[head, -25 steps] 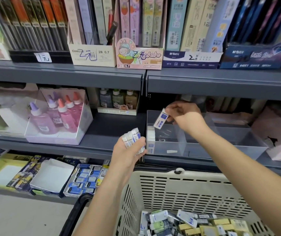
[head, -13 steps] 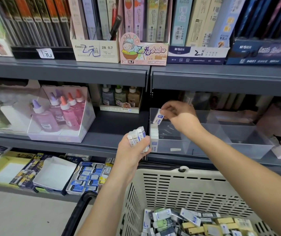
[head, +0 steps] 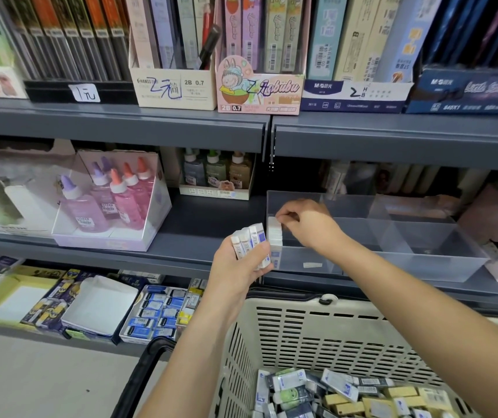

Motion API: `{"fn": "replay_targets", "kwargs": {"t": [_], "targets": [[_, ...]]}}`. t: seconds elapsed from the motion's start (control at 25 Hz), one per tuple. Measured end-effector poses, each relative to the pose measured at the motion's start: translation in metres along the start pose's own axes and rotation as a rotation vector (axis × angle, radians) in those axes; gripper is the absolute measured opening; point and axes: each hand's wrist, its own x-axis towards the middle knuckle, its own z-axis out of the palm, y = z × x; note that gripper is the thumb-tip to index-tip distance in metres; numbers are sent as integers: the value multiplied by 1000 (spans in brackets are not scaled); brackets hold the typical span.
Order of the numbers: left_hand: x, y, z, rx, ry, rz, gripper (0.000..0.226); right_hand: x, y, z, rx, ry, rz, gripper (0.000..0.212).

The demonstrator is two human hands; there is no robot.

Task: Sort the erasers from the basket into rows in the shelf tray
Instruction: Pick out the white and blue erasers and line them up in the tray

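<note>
Grey shop shelves [head: 208,218] carry a clear tray [head: 422,262], with a short row of white erasers [head: 274,233] at its left end. The right hand [head: 311,224], fingers curled, pinches the far end of that row. The left hand [head: 238,267] grips a bundle of erasers [head: 249,239] just beside the tray, above the basket [head: 317,336], which holds more.

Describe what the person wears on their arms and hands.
Nothing worn shows. The left hand and right hand are ungloved, with no ring visible. Both forearms are bare to the frame edge: no sleeve, watch or bracelet in view.
</note>
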Motion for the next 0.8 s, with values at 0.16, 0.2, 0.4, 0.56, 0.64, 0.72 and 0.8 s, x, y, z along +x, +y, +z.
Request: {"fn": "replay_targets", "kwargs": {"t": [0.16, 0.2, 0.4, 0.56, 0.64, 0.72, 0.8], "targets": [[-2, 1, 1, -6, -34, -2, 26, -17, -9, -12, 145, 40, -112, 23], [-3, 2, 1, -12, -44, 0, 24, -24, -13, -15, 236, 6, -140, 25], [-2, 2, 2, -6, -52, 8, 17, -42, -18, -29, 504, -124, -121, 7], [1, 4, 4, -122, 65, -42, 11, -38, -1, -51, 481, 64, -77, 13], [2, 4, 4, -130, 78, -56, 13, -41, 6, -51, 233, 86, -108, 13], [1, 3, 3, -108, 71, -50, 13, -46, 8, -41, 103, 29, -120, 9], [0, 2, 2, -108, 64, -34, 13, -49, 8, -30, 71, -27, -101, 5]]}}
